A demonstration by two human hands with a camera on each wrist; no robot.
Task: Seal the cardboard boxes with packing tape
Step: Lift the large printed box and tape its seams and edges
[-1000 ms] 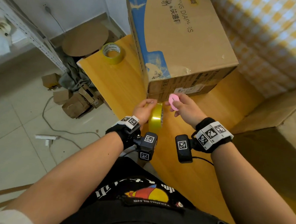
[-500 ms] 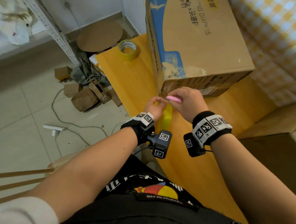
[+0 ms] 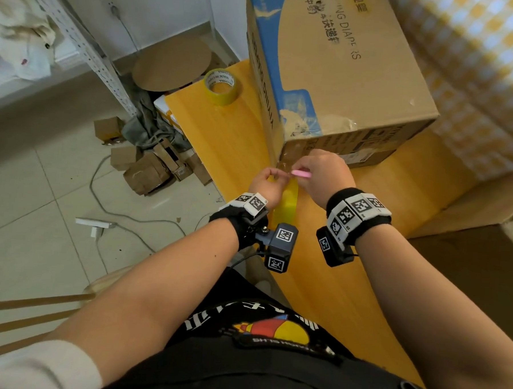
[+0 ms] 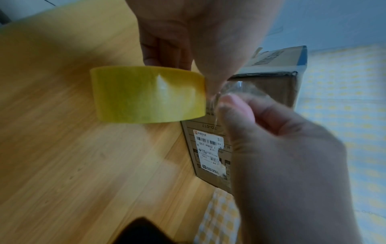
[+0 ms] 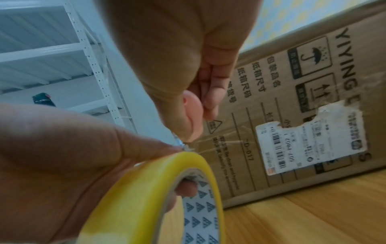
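Large brown cardboard box with blue printed panel stands on yellow wooden tabletop. Left hand grips yellow roll of clear packing tape, fingers curled through core, roll held on edge just in front of box's near lower corner. Clear tape strip runs from roll to box face. Right hand pinches small pink cutter at strip; blade likely touching tape, blurred. Second yellow tape roll lies flat on tabletop, left of box.
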